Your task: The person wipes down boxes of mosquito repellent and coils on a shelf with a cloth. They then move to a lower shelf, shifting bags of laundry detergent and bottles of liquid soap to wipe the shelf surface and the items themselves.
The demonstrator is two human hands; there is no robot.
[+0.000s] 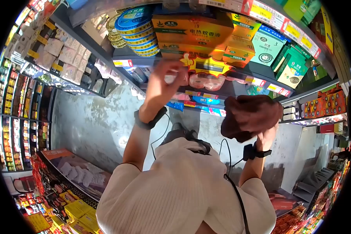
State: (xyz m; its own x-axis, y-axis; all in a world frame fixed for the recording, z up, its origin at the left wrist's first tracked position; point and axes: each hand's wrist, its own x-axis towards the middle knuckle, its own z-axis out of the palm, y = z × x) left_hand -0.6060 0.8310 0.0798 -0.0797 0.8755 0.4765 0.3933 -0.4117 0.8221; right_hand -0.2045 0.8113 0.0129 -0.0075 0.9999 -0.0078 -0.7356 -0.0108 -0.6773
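My left hand (164,81), smeared by motion, is raised at the shelf's front edge, beside a yellow-and-red starburst price sign (208,67). Its fingers look bent, but I cannot tell whether they hold anything. A dark brown cloth (250,117) is bunched in my right hand (267,137) and covers most of its fingers, in front of the shelf and to the right. Above the sign stand orange boxes (193,33) with Chinese print. A stack of round blue-and-yellow tins (138,29) is just left of them.
Green boxes (290,68) and a pale mosquito-coil box (267,46) fill the shelf's right side. Pink packs (201,81) lie on the level below. Black cables hang by my body over the grey floor (89,117). Behind me on the left is a display table (76,171).
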